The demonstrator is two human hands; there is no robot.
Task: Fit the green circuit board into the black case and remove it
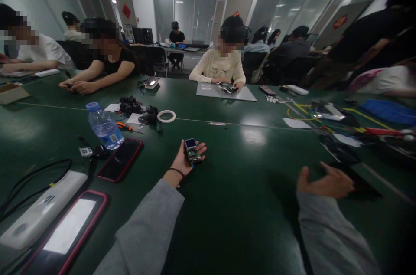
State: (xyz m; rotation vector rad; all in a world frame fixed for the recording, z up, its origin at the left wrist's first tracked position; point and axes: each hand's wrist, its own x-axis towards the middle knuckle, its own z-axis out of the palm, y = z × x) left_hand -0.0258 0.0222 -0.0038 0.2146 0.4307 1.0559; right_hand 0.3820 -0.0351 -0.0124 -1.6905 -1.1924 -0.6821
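Note:
A small green circuit board [193,153] with a little screen at its top end rests across the palm of my left hand [182,160]. The thumb lies along the board's left edge, and the fingertips show beyond its right side. Over the right part of the table is my right hand [328,182], its thumb and index finger apart and nothing visible in it. Just beyond and beside that hand lies a dark flat thing [364,181], partly hidden and too dim to name.
To the left are a water bottle [105,127], two red-edged phones [121,160], a white power bank [42,210] and cables. Further back lie a tape roll [166,116] and an orange screwdriver [125,126]. A person works opposite at a grey board [208,90]. Wires and a blue tray [390,110] fill the right.

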